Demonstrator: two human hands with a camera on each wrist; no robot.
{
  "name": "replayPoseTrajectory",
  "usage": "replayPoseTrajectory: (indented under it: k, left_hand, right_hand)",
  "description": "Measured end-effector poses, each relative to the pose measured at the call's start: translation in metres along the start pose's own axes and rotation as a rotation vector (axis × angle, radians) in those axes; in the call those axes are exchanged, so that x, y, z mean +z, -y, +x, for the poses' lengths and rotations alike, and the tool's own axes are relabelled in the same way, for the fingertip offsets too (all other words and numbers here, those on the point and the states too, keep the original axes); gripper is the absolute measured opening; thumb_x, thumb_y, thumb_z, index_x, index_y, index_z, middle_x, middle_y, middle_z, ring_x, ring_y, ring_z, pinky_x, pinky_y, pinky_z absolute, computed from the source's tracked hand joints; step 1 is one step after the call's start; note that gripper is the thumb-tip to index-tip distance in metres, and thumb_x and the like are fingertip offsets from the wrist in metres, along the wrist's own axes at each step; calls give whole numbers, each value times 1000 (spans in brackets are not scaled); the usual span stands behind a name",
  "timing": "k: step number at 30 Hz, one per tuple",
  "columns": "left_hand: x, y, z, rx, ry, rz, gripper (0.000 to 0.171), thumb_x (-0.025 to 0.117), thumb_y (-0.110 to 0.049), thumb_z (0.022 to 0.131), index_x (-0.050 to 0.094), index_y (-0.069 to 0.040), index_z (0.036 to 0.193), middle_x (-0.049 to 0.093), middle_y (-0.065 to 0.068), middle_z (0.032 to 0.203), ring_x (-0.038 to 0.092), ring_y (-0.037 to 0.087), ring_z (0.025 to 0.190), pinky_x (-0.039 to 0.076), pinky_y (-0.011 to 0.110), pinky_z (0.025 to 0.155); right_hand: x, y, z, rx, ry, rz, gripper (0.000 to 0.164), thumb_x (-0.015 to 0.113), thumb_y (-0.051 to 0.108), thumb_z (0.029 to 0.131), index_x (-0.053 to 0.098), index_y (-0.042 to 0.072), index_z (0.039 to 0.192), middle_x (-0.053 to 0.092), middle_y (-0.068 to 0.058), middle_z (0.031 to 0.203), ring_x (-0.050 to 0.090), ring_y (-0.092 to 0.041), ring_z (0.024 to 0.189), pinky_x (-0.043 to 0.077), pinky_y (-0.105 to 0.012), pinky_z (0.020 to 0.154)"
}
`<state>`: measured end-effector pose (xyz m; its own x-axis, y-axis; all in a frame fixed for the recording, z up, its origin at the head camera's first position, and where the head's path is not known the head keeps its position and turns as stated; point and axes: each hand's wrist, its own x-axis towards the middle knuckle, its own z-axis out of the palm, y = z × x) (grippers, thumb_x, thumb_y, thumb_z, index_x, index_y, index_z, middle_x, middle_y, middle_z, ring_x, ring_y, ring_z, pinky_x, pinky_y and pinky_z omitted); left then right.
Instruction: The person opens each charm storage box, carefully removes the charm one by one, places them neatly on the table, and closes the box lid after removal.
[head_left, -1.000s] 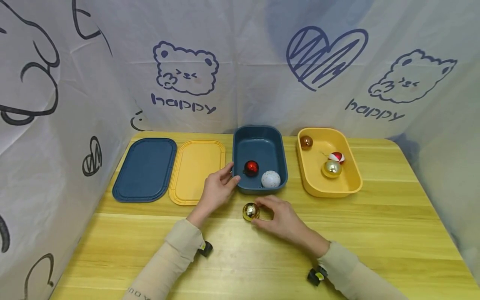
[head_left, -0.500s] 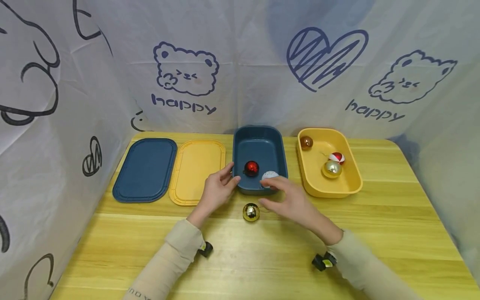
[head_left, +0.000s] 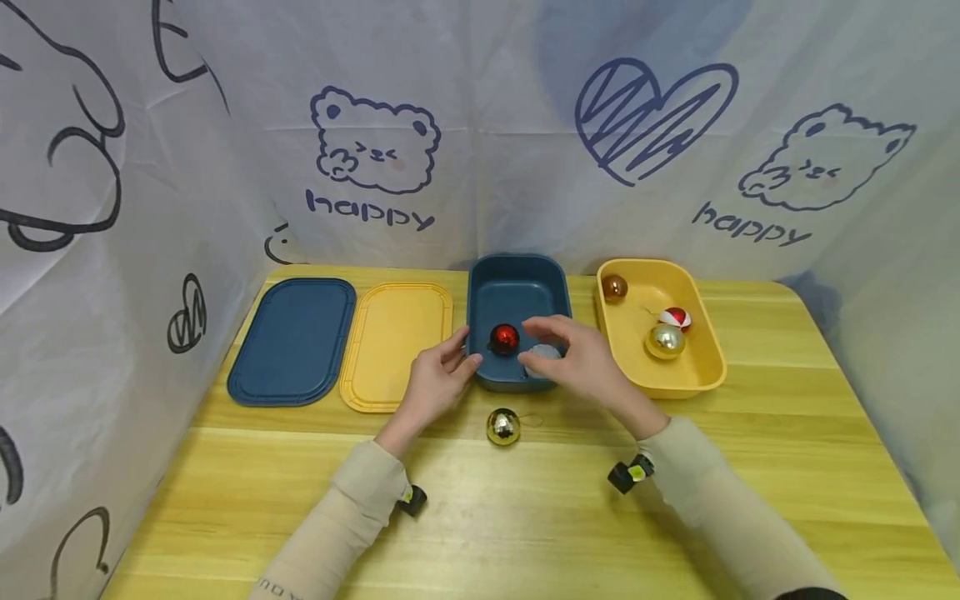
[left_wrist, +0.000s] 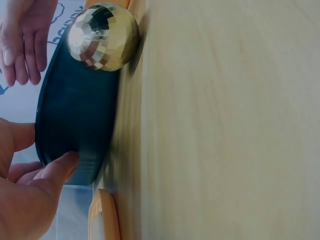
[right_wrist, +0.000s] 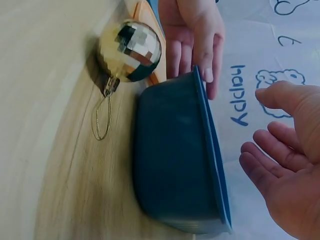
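Note:
In the head view my left hand (head_left: pixel 438 377) holds the near left corner of a dark blue box (head_left: pixel 519 267), thumb at the rim and fingers along its outer wall. My right hand (head_left: pixel 581 360) is above the box's near right part, thumb and fingers apart. The right wrist view shows this right hand (right_wrist: pixel 295 145) with nothing between its fingers. Inside the box lie a red bauble (head_left: pixel 504 339) and a speckled white ball (head_left: pixel 546 352), partly hidden by my right hand. On the table before the box rests a gold mirrored bauble (head_left: pixel 503 427) with a string loop (right_wrist: pixel 102 120).
Right of the blue box stands a yellow box (head_left: pixel 622 367) holding a brown bauble (head_left: pixel 614 288), a red-and-white bauble (head_left: pixel 677 317) and a pale gold bauble (head_left: pixel 665 342). A blue lid (head_left: pixel 292 342) and a yellow lid (head_left: pixel 397 337) lie flat at the left. Printed cloth hangs behind.
My right hand let go of the gold bauble's side, leaving it on the table, and moved up over the blue box's near right part. My left hand has stayed at the box.

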<state>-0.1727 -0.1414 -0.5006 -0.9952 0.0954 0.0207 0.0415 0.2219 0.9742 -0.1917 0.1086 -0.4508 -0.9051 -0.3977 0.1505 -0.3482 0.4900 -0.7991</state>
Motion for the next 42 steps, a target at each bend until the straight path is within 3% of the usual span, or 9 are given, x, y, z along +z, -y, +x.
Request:
replayPoseTrajectory:
  k: [9, 18, 27, 42]
  left_hand:
    - [-2, 3, 2, 9, 25, 47, 65, 71, -21, 103, 43, -5, 160, 55, 20, 155, 63, 31, 136, 57, 35, 104]
    - [-8, 6, 6, 74, 125, 176, 69, 62, -27, 109, 29, -9, 167, 51, 22, 158, 56, 31, 142, 50, 40, 113]
    - [-14, 8, 9, 83, 194, 275, 72, 56, -35, 111, 20, -17, 170, 41, 15, 166, 52, 28, 146, 46, 44, 119]
    - [-14, 7, 9, 67, 228, 234, 73, 55, -32, 112, 16, -13, 170, 36, 17, 168, 54, 30, 144, 48, 44, 117]
  right_hand:
    - [2, -10, 19, 48, 44, -22, 50, 81, 33, 95, 68, 14, 139, 68, -8, 139, 66, -32, 130, 55, -51, 109]
    - [7, -21, 37, 64, 81, -71, 54, 79, 34, 97, 65, 8, 143, 66, -10, 143, 64, -31, 132, 54, -50, 111]
    - [9, -23, 49, 112, 126, -80, 57, 78, 32, 97, 62, 7, 146, 63, -13, 148, 61, -33, 137, 51, -51, 114]
    - [12, -28, 62, 97, 183, -148, 60, 81, 26, 95, 61, 3, 146, 66, -16, 143, 65, -34, 130, 54, -50, 110]
